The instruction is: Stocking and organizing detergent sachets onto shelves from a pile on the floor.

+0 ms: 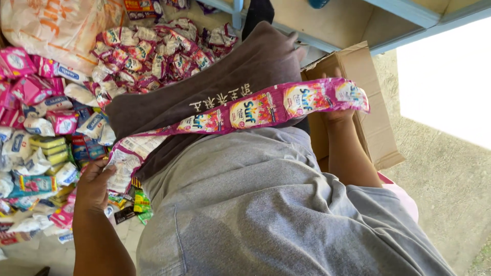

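Closest in, the grey-clad lap (266, 204) fills the view, and at far left the left hand (94, 186) pinches one end of the sachet strip (245, 112), fingers closed on it beside the sachet pile (56, 117). The strip runs taut across the brown towel (220, 76) so it hangs flat. Over by the cardboard box (368, 102), the right hand (340, 115) holds the other end, its fingers hidden behind the strip.

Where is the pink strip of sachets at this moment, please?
In the head view, the pink strip of sachets stretches across the dark brown cloth, held between the left hand and right hand.
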